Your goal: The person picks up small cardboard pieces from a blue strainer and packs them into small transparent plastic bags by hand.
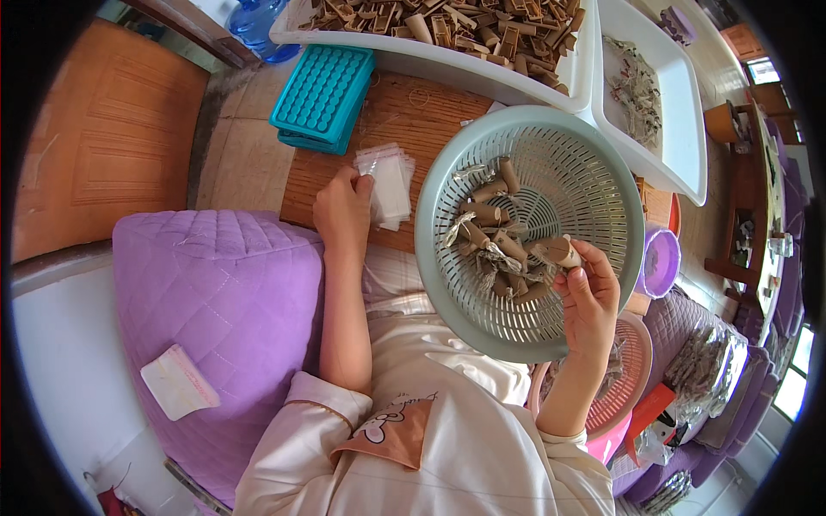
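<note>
My right hand [590, 297] pinches a small brown cylinder [563, 252] between thumb and fingers, over the right side of a grey-green plastic colander [594, 185]. Inside the colander lie several similar brown cylinders [487, 191] with pale, silvery cord bundles [459, 227] among them. On the wooden tabletop to the left, my left hand [342, 209] has its thumb and fingers closed at the edge of a pile of small clear plastic bags [391, 193]. How many bags it grips is hidden.
A teal tray stack [320, 95] stands behind my left hand. White bins hold brown pieces [465, 34] and tangled cords [635, 90]. A pink basket [635, 365] sits below the colander, a purple bucket [661, 262] at its right. A purple quilted cushion [219, 292] is at left.
</note>
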### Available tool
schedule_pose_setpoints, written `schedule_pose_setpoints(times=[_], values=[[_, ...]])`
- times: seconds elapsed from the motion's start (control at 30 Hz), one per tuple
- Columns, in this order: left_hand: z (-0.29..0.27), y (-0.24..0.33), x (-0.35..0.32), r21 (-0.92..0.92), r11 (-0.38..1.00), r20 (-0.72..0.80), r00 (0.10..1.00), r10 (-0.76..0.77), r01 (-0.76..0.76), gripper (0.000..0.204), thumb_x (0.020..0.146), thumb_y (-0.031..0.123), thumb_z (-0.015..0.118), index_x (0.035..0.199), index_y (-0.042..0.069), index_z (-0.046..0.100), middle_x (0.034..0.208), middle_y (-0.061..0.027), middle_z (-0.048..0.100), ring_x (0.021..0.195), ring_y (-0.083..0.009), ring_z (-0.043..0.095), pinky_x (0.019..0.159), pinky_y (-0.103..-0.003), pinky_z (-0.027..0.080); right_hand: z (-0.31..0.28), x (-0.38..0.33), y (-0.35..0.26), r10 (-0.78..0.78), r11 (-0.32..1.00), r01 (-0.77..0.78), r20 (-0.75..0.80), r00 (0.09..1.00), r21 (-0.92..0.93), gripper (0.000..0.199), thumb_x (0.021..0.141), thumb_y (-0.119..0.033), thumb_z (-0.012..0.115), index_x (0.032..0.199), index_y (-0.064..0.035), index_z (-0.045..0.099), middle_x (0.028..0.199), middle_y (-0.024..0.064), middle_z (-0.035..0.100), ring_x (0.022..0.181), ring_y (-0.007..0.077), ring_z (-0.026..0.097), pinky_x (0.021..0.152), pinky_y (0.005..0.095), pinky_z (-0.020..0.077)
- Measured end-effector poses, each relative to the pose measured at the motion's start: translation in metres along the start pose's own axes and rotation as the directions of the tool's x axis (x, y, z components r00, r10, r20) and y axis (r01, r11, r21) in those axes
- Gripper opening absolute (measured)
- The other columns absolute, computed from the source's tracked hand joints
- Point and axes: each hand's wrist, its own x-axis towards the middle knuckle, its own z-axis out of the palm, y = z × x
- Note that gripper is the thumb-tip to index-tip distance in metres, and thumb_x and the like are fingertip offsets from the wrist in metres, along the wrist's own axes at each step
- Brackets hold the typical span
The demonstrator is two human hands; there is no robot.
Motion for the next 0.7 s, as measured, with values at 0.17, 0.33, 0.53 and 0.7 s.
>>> schedule_pose_setpoints(times=[0.17,0.33,0.53,0.7], values=[[-0.016,0.007,-0.009,-0.303,0.942,-0.027,0.989,0.143,-0.144,0.013,0.078,0.012,0.059,0.085,0.001,0.054,0.071,-0.017,0.061,0.066,-0.0317,0.061,0.058,-0.035,0.046,0.003,0.0,-0.003,-0.034,0.999,0.035,0.014,0.999,-0.036,0.025,0.084,-0.003,0.052,0.108,0.0028,0.051,0.091,0.0053,0.057,0.074,0.008,0.053,0.068,0.0207,0.0455],[-0.063,0.047,-0.039,-0.482,0.874,0.049,0.994,0.098,-0.062,0.025,0.069,0.007,0.069,0.088,0.001,0.054,0.067,-0.0117,0.063,0.06,-0.0131,0.06,0.056,-0.026,0.045,0.023,0.001,-0.022,-0.158,0.972,0.163,0.042,0.987,-0.171,0.025,0.082,0.001,0.053,0.107,0.0041,0.054,0.095,0.0056,0.055,0.076,0.0083,0.053,0.068,0.0193,0.0447],[-0.085,0.073,-0.073,-0.734,0.673,0.137,0.949,0.285,-0.096,0.034,0.061,0.002,0.075,0.087,0.001,0.054,0.064,-0.0054,0.062,0.061,-0.0057,0.057,0.053,-0.017,0.043,0.06,-0.002,-0.049,-0.472,0.68,0.548,0.282,0.835,-0.487,0.033,0.068,0.009,0.06,0.099,-0.0007,0.06,0.092,0.009,0.055,0.076,0.0145,0.057,0.061,0.0214,0.0468],[-0.092,0.082,-0.085,-0.809,0.578,0.138,0.922,0.363,-0.106,0.034,0.06,0.004,0.076,0.086,0.0,0.054,0.065,-0.0058,0.063,0.061,-0.0078,0.06,0.054,-0.018,0.044,0.069,0.0,-0.053,-0.532,0.649,0.588,0.265,0.804,-0.482,0.025,0.066,0.005,0.065,0.089,-0.0005,0.06,0.084,0.0091,0.059,0.067,0.0171,0.059,0.056,0.025,0.0497]])
